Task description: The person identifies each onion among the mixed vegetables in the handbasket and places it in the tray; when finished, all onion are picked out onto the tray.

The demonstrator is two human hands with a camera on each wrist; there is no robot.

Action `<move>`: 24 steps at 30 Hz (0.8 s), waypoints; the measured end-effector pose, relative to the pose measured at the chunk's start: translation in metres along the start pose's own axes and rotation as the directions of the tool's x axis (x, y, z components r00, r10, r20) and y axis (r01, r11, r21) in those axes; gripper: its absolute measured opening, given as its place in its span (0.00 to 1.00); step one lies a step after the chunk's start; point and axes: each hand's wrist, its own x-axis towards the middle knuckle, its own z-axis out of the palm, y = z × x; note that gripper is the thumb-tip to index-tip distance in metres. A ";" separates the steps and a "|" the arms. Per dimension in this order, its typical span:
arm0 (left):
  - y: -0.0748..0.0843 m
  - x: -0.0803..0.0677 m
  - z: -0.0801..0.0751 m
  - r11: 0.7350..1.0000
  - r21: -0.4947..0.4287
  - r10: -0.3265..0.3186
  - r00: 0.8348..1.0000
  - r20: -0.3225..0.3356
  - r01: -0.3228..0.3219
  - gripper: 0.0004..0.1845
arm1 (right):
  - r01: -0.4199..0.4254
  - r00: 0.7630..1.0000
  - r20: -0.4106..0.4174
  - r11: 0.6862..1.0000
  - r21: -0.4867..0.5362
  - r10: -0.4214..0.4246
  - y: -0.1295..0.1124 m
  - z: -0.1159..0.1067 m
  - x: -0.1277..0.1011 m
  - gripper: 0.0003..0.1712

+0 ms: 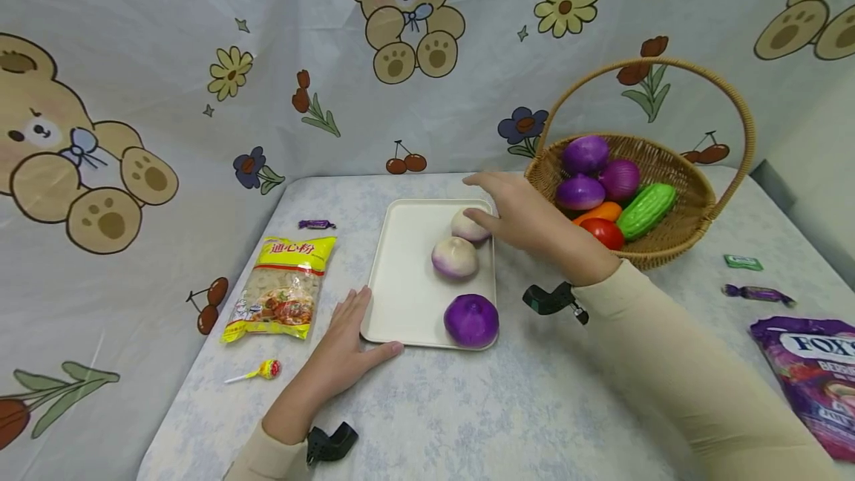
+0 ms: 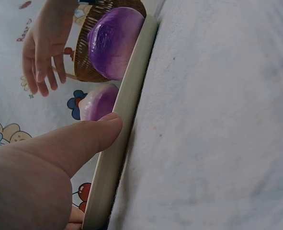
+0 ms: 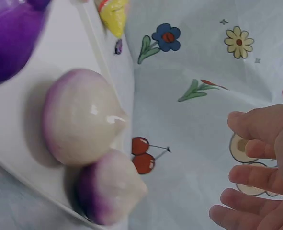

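- Prob. mid-transfer btwn basket [image 1: 688, 237] & tray [image 1: 407, 273], both set on table [image 1: 467, 414]. Can't tell direction for sure; poss. basket to tray, imo.
- Prob. steadying tray w/ L hand [image 1: 343, 353]: laid round near left corner, touching rim w/ thumb in left wrist view. Not clenched, not grasping anything.
- Hovering w/ R hand [image 1: 524, 210] by far right corner of tray, loose-fingered, released, w/ nothing in grasp. Seen apart from both turnips in right wrist view.
- On tray, all toward right side: far turnip [image 1: 470, 226] & mid turnip [image 1: 455, 257], touching each other, plus purple pc [image 1: 471, 321] at near right corner, apart from those two.
- In basket, right of tray: three purple bulbs [image 1: 586, 154], carrot [image 1: 606, 211], tomato [image 1: 604, 232], cuke [image 1: 646, 211].
- If filling tray, nxt move calls for swinging R hand over to basket, dipping in under handle [image 1: 657, 61] & closing on one pc, e.g. tomato or cuke at near side.
- If emptying tray instead, calls for lowering R hand onto far turnip, the nearest target, & pinching from above.
- Either way, best to pin tray w/ L hand & go gently: prob. prone to roll, w/ shapes that round. Avoid bumping far turnip w/ R hand, being so near tray edge.
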 end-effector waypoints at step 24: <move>-0.001 0.000 0.000 1.000 -0.006 -0.002 1.000 -0.002 0.002 0.66 | -0.336 0.940 -0.001 0.925 -0.179 0.342 0.112 -0.108 -0.014 0.48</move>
